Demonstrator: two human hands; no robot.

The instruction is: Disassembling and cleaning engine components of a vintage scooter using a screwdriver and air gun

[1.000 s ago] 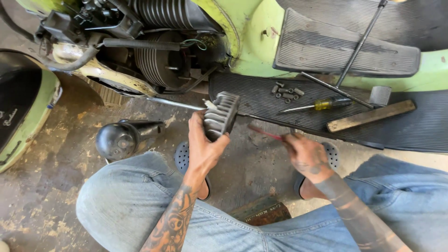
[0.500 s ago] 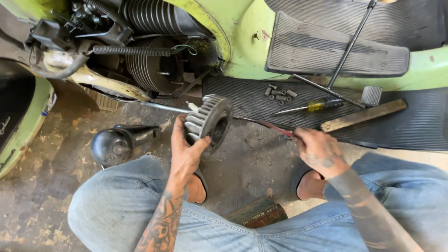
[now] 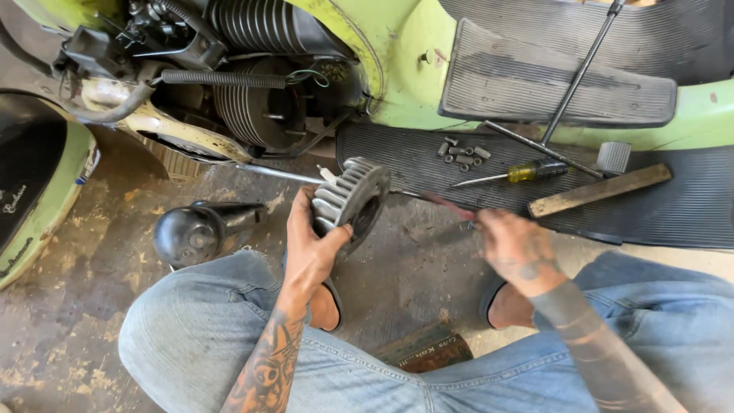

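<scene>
My left hand (image 3: 312,256) grips a round, finned grey cylinder head (image 3: 350,200), tilted on edge so its dark inner face points right. My right hand (image 3: 514,246) holds a thin red-handled tool (image 3: 447,205) whose tip points toward that inner face; the hand is blurred. Both hands hover above the concrete floor in front of a green scooter's exposed engine, where the finned cylinder (image 3: 252,111) shows its studs. My knees in blue jeans frame the bottom of the view.
On the ribbed black floor mat (image 3: 673,206) lie several small nuts (image 3: 461,152), a yellow-handled screwdriver (image 3: 514,174), a wooden-handled hammer (image 3: 600,187) and a long metal rod (image 3: 579,73). A black rounded cover (image 3: 191,232) rests on the floor at left. A green side panel (image 3: 34,199) lies far left.
My left hand has turned the cylinder head more on edge and raised it slightly. My right hand has shifted with the red-handled tool toward the head's inner face.
</scene>
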